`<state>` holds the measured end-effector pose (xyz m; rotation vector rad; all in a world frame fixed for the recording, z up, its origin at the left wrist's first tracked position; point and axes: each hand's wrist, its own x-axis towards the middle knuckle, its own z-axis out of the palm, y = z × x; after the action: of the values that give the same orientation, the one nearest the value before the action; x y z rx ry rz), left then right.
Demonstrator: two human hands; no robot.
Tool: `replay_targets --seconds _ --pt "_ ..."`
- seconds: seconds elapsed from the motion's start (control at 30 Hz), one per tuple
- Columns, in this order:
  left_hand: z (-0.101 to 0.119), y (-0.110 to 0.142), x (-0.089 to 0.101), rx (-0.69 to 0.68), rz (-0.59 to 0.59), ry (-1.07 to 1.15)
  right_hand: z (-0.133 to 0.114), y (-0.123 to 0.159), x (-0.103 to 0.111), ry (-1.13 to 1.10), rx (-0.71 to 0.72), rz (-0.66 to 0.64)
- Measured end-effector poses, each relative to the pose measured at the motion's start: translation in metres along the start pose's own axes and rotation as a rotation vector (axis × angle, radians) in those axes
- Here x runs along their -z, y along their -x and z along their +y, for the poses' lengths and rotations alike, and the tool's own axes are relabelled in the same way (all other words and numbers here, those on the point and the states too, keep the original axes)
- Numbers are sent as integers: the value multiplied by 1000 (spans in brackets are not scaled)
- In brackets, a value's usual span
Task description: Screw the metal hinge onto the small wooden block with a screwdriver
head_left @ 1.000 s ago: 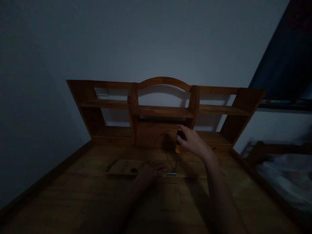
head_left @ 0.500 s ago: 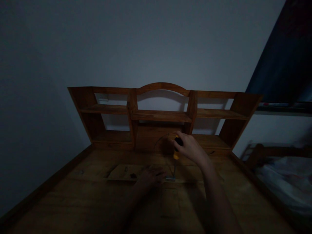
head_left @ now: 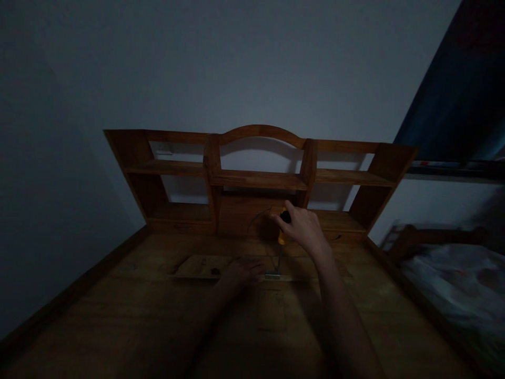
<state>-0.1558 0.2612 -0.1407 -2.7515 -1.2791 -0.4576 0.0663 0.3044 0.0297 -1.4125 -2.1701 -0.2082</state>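
Note:
My right hand (head_left: 302,225) grips the yellow and black handle of a screwdriver (head_left: 281,238) that stands nearly upright. Its thin shaft runs down to a small metal hinge-like piece (head_left: 272,275) at the near edge of a flat wooden board (head_left: 197,266). My left hand (head_left: 242,270) lies flat on that board, fingers stretched toward the metal piece, just left of it. A dark knot or spot shows on the board left of my left hand. Dim light hides the screwdriver's tip and any screw under it.
The board lies on a wooden desk top (head_left: 130,316) with raised side edges. Behind it stands a wooden shelf unit (head_left: 260,179) against the wall. A thin cable (head_left: 256,217) curves near its middle. To the right are a bed with a pale cover (head_left: 453,284) and a dark curtain (head_left: 457,95).
The whole view has shifted slightly, so everything sits a little higher in the picture. My right hand has turned a little on the screwdriver handle; my left hand stays on the board.

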Motion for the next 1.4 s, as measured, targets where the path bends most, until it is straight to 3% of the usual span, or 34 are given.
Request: replay_targets --seconds 0.2,0.43,0.6,0.8,1.0,1.2,1.4 --pt "-1 0 -3 -30 5 -5 2 -1 1 -325 235 -32" --pt "-2 1 -6 -6 -10 -17 1 2 7 -113 86 8" --pt "-2 2 -10 -23 22 -21 3 2 7 -290 193 -29" --pt "1 2 -3 -30 -20 -40 1 1 1 -27 61 -6" --pt "0 2 -4 -25 -17 -39 5 2 6 -265 183 -50" --pt "-4 2 -11 -25 5 -58 1 2 7 -110 80 -50" --pt "-5 4 -12 -38 -4 -53 9 1 3 -292 217 -36"
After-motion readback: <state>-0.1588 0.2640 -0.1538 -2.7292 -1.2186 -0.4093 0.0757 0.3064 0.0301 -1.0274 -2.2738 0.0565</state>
